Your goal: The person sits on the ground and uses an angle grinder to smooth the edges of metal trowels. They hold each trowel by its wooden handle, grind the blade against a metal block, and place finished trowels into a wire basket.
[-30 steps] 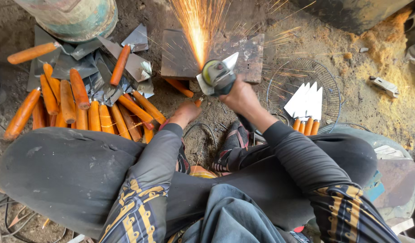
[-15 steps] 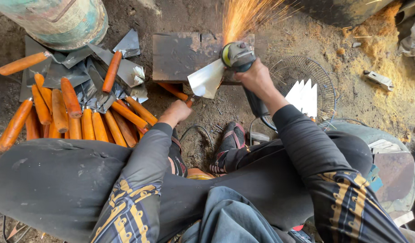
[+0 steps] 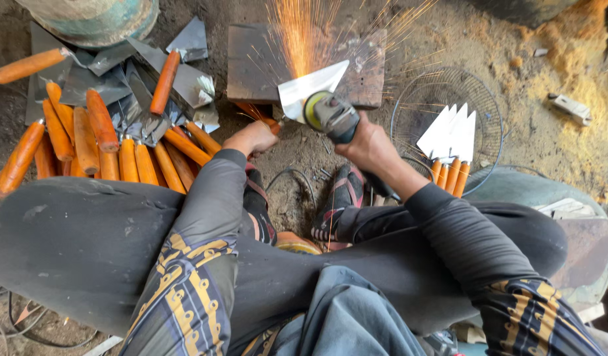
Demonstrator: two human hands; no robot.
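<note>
On block: grinder; trowel blade; sparks

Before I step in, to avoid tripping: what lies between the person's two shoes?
In the head view, a dark cable loops over bare dirt between the left shoe and right shoe.

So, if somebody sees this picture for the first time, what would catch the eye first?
Most likely the fan of orange sparks shooting up at top centre, where the right hand presses an angle grinder on a pale triangular blade over a dark block. The left hand grips that blade's orange handle. Next comes the heap of orange-handled trowels on the left, and a few finished ones on a wire guard on the right.
</note>
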